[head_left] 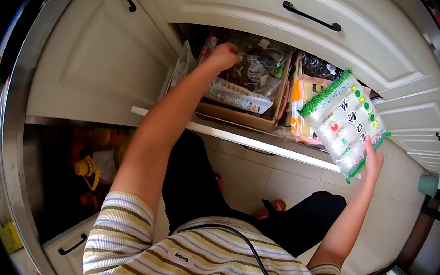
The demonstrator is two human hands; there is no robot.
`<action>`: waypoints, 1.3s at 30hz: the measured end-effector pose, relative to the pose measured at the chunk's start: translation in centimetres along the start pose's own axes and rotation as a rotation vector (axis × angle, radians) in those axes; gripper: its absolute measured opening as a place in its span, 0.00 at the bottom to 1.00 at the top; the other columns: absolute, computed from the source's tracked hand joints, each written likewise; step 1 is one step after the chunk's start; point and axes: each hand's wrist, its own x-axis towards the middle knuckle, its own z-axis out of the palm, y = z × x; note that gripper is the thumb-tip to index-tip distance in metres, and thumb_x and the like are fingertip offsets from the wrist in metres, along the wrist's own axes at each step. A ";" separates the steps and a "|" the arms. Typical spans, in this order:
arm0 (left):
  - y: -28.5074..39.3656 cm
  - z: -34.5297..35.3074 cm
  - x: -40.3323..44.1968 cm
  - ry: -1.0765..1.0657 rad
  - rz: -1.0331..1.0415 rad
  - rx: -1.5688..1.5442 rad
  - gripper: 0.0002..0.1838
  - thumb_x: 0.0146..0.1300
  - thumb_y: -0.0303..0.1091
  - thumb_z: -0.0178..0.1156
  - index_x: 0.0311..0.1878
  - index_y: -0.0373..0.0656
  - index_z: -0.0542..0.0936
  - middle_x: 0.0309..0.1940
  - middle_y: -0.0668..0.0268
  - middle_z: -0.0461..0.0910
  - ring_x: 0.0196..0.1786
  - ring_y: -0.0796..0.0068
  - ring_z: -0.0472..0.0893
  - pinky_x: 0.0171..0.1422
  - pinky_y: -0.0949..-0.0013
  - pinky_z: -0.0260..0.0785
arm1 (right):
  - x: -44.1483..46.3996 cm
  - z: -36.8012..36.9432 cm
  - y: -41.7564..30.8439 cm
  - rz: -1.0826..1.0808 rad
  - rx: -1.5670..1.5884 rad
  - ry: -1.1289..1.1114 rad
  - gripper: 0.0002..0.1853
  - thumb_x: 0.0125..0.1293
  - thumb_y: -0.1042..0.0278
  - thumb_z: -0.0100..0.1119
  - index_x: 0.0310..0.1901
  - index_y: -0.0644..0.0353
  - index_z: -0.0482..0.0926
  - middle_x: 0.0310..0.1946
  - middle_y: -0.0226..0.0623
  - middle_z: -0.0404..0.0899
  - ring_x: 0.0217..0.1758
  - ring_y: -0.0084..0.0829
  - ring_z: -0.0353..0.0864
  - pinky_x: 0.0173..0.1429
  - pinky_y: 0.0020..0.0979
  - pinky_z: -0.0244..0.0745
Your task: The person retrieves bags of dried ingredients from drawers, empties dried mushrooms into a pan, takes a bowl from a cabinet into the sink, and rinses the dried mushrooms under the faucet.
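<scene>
In my right hand [373, 158], at the drawer's right front corner, is a clear and green bag of vermicelli [351, 123], gripped by its lower edge and tilted. My left hand [225, 57] reaches into a cardboard box [243, 117] inside the open drawer [220, 130]. Its fingers are curled beside clear plastic bags of dark dried food [255, 69]; whether they pinch any of that plastic is hidden. A white printed packet [240, 97] lies along the front of the box. Right of the box, an orange-and-clear packet [302, 105] is partly covered by the vermicelli.
A closed drawer front [312, 8] overhangs the open one. At lower left, an open cabinet holds a bottle with a yellow cap and handle [87, 170]. My legs straddle the tiled floor [243, 166] below the drawer. A green bin [428, 185] stands far right.
</scene>
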 end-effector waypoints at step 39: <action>15.5 -10.1 -20.5 -0.234 0.014 -1.176 0.14 0.69 0.38 0.51 0.46 0.35 0.72 0.41 0.49 0.79 0.38 0.61 0.82 0.45 0.62 0.78 | -8.3 18.5 -18.3 -0.788 -0.128 -0.428 0.08 0.55 0.74 0.65 0.36 0.67 0.81 0.25 0.29 0.79 0.28 0.16 0.73 0.36 0.20 0.70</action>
